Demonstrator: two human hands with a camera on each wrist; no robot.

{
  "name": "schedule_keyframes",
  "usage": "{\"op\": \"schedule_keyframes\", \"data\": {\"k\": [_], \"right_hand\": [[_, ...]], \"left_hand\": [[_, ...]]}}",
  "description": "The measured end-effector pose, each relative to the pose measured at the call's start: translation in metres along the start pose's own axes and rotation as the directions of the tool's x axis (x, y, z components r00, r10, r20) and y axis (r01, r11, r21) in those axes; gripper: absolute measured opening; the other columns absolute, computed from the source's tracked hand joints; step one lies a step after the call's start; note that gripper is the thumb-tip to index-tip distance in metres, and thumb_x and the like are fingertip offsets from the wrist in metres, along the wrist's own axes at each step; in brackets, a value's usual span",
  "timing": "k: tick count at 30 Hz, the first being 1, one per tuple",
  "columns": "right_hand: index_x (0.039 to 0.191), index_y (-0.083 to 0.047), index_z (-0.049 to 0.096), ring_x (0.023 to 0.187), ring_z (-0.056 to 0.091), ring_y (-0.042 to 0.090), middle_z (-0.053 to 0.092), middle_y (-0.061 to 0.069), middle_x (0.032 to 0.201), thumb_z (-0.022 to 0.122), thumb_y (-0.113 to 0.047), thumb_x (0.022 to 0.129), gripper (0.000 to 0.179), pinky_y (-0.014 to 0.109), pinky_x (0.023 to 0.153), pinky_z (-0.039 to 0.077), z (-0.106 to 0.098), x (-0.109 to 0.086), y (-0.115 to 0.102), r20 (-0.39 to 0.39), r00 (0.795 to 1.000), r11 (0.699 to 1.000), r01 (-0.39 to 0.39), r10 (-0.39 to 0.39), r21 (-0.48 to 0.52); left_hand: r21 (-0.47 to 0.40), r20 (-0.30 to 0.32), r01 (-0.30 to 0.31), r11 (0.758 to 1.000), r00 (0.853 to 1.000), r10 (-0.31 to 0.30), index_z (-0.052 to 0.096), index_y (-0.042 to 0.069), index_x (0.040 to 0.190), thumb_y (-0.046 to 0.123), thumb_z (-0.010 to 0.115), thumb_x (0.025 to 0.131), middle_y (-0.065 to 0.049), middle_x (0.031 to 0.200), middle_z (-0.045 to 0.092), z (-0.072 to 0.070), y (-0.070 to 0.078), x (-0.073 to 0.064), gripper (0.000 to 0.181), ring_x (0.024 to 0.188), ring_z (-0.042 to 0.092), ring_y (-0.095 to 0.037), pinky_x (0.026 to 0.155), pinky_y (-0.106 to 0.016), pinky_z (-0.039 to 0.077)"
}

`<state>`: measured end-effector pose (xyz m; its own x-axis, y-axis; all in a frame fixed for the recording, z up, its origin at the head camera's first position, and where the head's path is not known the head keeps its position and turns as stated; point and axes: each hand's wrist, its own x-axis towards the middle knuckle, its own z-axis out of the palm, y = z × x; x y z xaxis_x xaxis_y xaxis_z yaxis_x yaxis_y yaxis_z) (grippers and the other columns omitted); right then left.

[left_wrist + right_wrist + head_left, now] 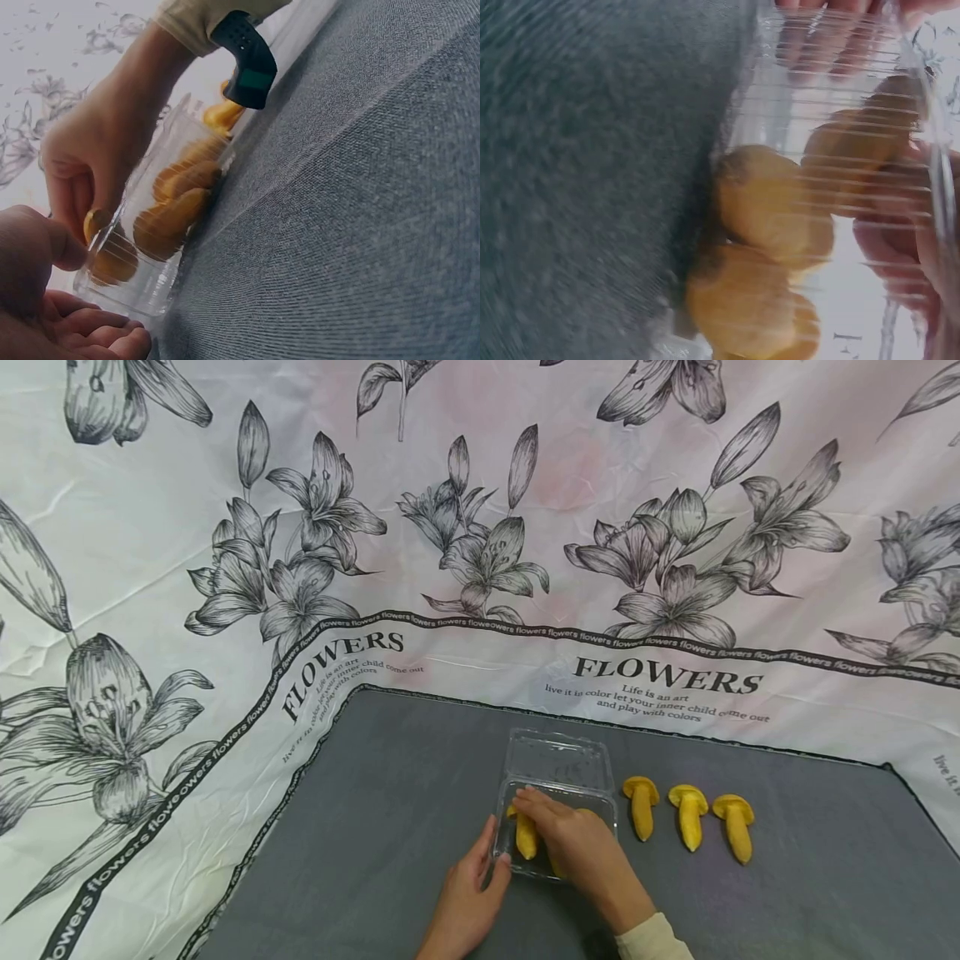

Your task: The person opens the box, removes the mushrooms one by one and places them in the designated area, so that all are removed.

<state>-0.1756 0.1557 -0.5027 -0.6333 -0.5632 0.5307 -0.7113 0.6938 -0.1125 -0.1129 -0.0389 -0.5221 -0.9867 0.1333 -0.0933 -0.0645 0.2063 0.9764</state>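
A clear plastic box stands on the grey cloth, its hinged lid folded back. At its left side my left hand holds the wall, the thumb near the front corner and the other fingers along the outside. My right hand reaches down into the box and pinches a yellow mushroom near its cap, at the left end. More yellow mushrooms lie in the box beside it, partly covered by the right hand in the head view; the right wrist view shows their rounded caps through the ribbed wall.
Right of the box, three yellow mushrooms lie in a row: one nearest it, a middle one and a far one. A white flower-printed sheet rises behind the grey cloth. The right wrist wears a dark strap.
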Motion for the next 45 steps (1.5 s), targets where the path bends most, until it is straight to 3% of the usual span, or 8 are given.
{"op": "schedule_keyframes", "data": {"k": [5,11,23,39,45], "right_hand": [[0.128,-0.014,0.075,0.116,0.073,0.018,0.073,0.001,0.134,0.087,0.001,0.084,0.048,0.032,0.071,0.066,-0.009,-0.001,-0.002,-0.021,1.000,0.999,-0.016,0.016,0.032],[0.131,-0.013,0.074,0.116,0.073,0.019,0.072,0.002,0.137,0.086,-0.001,0.085,0.049,0.033,0.075,0.066,-0.018,-0.003,-0.003,-0.034,0.999,0.998,-0.027,0.029,0.061],[0.129,-0.010,0.073,0.114,0.074,0.022,0.073,0.006,0.134,0.086,0.006,0.082,0.051,0.032,0.071,0.065,-0.029,-0.010,-0.002,-0.103,0.995,1.000,0.010,-0.007,0.026],[0.134,-0.013,0.072,0.119,0.072,0.022,0.071,0.004,0.138,0.084,0.003,0.083,0.055,0.034,0.077,0.065,-0.042,-0.019,0.002,-0.133,0.991,0.999,-0.014,0.019,0.036],[0.137,-0.014,0.071,0.114,0.074,0.023,0.070,0.004,0.141,0.060,-0.018,0.108,0.031,0.034,0.074,0.066,-0.048,-0.024,0.004,-0.141,0.989,0.999,-0.031,0.035,0.032]], "left_hand": [[0.004,-0.011,-0.002,1.000,1.000,0.002,0.033,0.003,0.165,0.030,0.059,0.110,-0.022,0.164,0.040,0.001,-0.001,0.000,0.067,0.149,0.044,-0.034,0.116,-0.046,0.046],[-0.006,-0.006,0.019,1.000,1.000,-0.019,0.032,0.003,0.165,0.031,0.059,0.110,-0.019,0.167,0.036,0.001,0.000,0.001,0.067,0.153,0.039,-0.034,0.119,-0.049,0.042],[0.024,-0.025,-0.055,0.998,0.998,0.055,0.035,0.001,0.164,0.027,0.059,0.110,-0.018,0.166,0.040,0.003,-0.003,-0.001,0.065,0.152,0.040,-0.032,0.119,-0.047,0.041],[0.039,-0.046,-0.083,0.996,0.995,0.084,0.035,0.000,0.163,0.024,0.059,0.109,-0.019,0.165,0.040,0.004,-0.003,-0.002,0.064,0.151,0.042,-0.032,0.119,-0.044,0.041],[0.041,-0.060,-0.108,0.993,0.992,0.110,0.036,-0.001,0.163,0.023,0.059,0.109,-0.021,0.162,0.044,0.005,-0.004,-0.003,0.063,0.150,0.044,-0.033,0.119,-0.044,0.041]]}}
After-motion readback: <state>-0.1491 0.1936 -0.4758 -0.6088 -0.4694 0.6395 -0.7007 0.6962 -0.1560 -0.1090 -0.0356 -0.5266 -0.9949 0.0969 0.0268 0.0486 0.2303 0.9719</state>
